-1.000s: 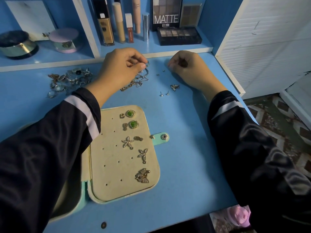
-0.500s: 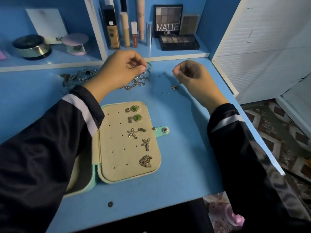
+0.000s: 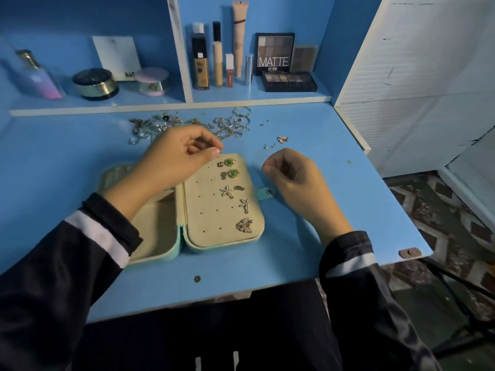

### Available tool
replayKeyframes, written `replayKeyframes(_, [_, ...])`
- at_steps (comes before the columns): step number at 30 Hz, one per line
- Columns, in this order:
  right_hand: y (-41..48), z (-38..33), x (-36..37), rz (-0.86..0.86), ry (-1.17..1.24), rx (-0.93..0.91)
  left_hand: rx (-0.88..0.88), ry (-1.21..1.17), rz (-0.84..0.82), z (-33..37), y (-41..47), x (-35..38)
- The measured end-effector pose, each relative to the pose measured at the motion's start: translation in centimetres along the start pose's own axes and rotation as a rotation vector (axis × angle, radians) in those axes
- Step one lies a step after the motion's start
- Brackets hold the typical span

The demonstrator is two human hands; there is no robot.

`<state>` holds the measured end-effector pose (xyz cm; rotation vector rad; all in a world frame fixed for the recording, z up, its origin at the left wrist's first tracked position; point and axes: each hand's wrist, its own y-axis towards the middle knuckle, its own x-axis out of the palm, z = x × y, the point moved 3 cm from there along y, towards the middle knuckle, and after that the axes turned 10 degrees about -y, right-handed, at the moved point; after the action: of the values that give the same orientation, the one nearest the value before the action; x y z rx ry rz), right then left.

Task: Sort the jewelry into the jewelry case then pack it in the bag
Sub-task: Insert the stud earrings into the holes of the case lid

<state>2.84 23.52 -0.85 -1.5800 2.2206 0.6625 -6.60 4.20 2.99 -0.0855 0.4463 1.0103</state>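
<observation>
So, the jewelry case is laid open flat on the blue desk, roughly in the middle and fairly close to the front edge. Its beige earring panel is turned face up on the right half, while the tray on the left half is partly covered by the left forearm.

A handful of earrings are already pinned down the right side of the panel: two green earrings near the top, a starfish earring below them, and a butterfly earring at the bottom.

The left hand is held over the panel's top left corner, thumb and forefinger pressed together on a tiny piece. It's way too small to be identified, honestly.

The right hand is held just right of the case, above the snap tab, fingers curled in and thumb tip set against the forefinger. Whether anything is pinched in there can't be told.

The rest of the jewelry is left in a tangled pile along the back of the desk, just below the shelf. A couple of loose studs and a second butterfly piece are scattered to the right of it.

On the shelf, a MATTE palette is propped upright, with bottles and tubes lined up beside it.
</observation>
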Motion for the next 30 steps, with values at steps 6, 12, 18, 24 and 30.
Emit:
replayKeyframes(6, [-2.6,-0.1,1.2,0.017,-0.063,0.029,0.01,-0.067,0.024,0.6,-4.1,0.6])
replayKeyframes(12, [-5.0,-1.2,1.7,0.053,-0.037,-0.016,0.017,-0.124,0.066,0.4,-7.4,1.3])
replayKeyframes(18, [-6.2,-1.3,2.0,0.059,0.046,-0.015,0.021,-0.156,0.07,0.2,-9.2,1.9])
replayKeyframes(24, [-6.0,-1.6,1.8,0.064,0.096,-0.024,0.034,-0.131,0.082,0.1,-9.9,1.8])
replayKeyframes(30, [-5.6,-2.0,1.5,0.072,0.213,-0.034,0.038,-0.101,0.054,0.2,-10.2,1.8])
